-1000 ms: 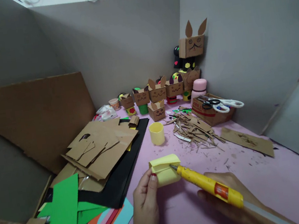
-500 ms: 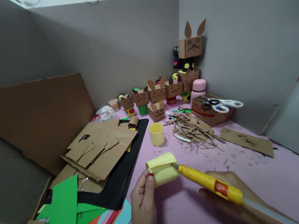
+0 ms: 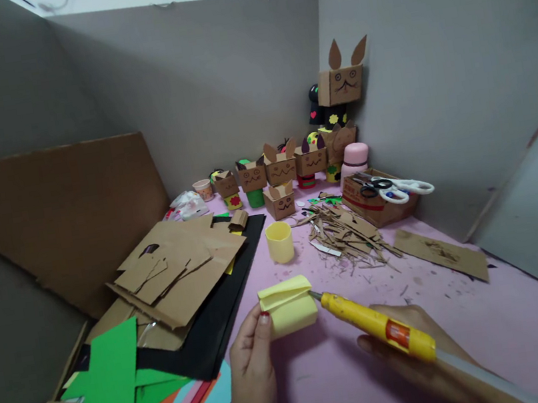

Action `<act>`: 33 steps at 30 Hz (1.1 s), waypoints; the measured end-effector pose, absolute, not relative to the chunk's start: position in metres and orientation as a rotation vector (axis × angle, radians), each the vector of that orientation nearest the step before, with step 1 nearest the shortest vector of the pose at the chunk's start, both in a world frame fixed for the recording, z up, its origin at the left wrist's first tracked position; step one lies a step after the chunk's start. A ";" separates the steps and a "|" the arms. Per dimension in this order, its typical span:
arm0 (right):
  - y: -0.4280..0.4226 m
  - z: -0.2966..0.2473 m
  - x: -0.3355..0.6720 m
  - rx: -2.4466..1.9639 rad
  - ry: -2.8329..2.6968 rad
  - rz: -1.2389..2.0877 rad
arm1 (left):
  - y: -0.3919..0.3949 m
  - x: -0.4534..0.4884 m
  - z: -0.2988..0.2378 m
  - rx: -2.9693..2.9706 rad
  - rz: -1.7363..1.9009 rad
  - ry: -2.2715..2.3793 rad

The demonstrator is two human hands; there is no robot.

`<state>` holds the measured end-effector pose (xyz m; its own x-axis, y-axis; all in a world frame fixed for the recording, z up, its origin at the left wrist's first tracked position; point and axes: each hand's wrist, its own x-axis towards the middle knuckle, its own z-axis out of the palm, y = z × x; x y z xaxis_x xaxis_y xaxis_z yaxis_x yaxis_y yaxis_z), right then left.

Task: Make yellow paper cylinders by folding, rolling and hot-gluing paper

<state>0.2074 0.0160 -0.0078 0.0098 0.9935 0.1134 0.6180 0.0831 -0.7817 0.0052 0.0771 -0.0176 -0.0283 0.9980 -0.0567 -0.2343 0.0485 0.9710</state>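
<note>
Green card (image 3: 105, 387): lies at the left, well apart from the hands; best left there, out of the glue's way.
Left hand (image 3: 251, 364): thumb and fingers pinch the left end of the roll (image 3: 292, 318), thumb on the near side; some fingers are hidden behind it. A light pinch should do, since squeezing could crease the paper.
Roll: yellow paper, held above the near middle of the table (image 3: 322, 389), lying sideways, with its flap (image 3: 285, 289) lifted along the top. The step looks like gluing this seam.
Ring (image 3: 280, 243): yellow, stands upright just beyond the roll, clear of the gun.
Tip (image 3: 315, 295): at the right end of the seam; whether it touches the paper I cannot tell, nor whether glue is out. A thin, even line just under the flap's edge would serve best; too much could ooze towards the thumb.
Gun (image 3: 362, 317): yellow, slanting down to the right from its tip; a steady angle helps.
Right hand (image 3: 418, 337): wraps the gun from behind; most fingers are hidden, so I cannot tell how hard they press.
</note>
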 end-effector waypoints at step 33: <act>0.018 -0.010 0.209 -1.601 -1.682 0.700 | 0.076 0.006 -0.014 0.981 1.289 1.073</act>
